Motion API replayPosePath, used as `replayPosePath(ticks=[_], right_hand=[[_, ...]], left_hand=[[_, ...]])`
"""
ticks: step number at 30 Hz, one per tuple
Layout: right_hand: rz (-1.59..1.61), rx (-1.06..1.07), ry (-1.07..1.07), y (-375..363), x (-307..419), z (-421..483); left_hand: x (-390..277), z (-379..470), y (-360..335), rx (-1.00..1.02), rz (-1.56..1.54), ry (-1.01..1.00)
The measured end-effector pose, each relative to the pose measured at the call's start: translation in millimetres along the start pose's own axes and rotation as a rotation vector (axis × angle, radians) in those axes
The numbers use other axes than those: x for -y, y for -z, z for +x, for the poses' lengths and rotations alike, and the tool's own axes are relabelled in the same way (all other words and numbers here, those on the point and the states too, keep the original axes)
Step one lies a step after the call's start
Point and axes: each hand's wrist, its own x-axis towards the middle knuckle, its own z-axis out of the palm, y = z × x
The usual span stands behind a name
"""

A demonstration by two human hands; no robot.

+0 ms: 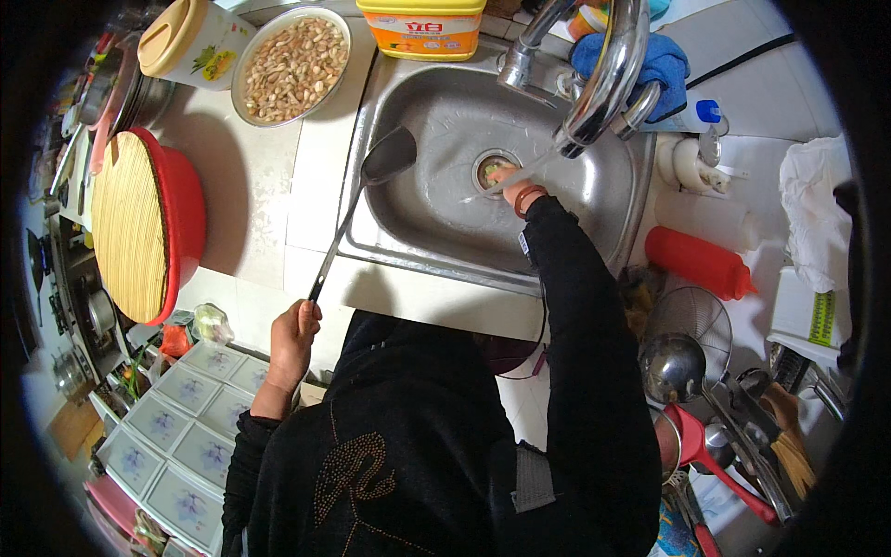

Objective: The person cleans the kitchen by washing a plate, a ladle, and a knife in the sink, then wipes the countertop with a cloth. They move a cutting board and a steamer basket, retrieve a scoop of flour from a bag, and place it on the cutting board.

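Note:
My left hand [292, 341] grips the handle of a long metal spatula [388, 157], whose dark blade hangs over the left rim of the stainless steel sink [431, 230]. At the round drain [480, 174] is my right hand [510, 182], its fingers on or among some pale green and brown scraps [493, 170]; the fingertips are partly hidden. A reddish bracelet circles that wrist. Water runs from the chrome faucet [572, 139] past the hand into the basin.
Left of the sink stand a bowl of soaking peanuts [292, 69], a lidded canister [202, 49] and a red basin [188, 223] under a slatted lid. A yellow-orange tub [422, 31] is behind. A red squeeze bottle [692, 261], strainer and ladle [672, 365] crowd the right side.

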Motion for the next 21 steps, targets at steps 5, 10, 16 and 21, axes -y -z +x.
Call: replayPosePath(ticks=[5,10,16,21], right_hand=[[0.12,-0.224,-0.04,-0.8,18.3,-2.8],[-0.246,0.246,0.126,33.7,33.0,-28.7],[0.077,-0.149,0.0,45.0,43.4,-29.7],[-0.119,0.085,0.024,46.8,57.3,-39.0]], left_hand=[[-5.2,2.0,-2.2,-0.013,0.052,0.056],[-7.8,3.6,-2.0,-0.016,0.073,0.041],[-1.2,4.0,-0.3,-0.031,0.05,0.043],[7.4,3.8,-1.2,-0.021,0.007,0.061]])
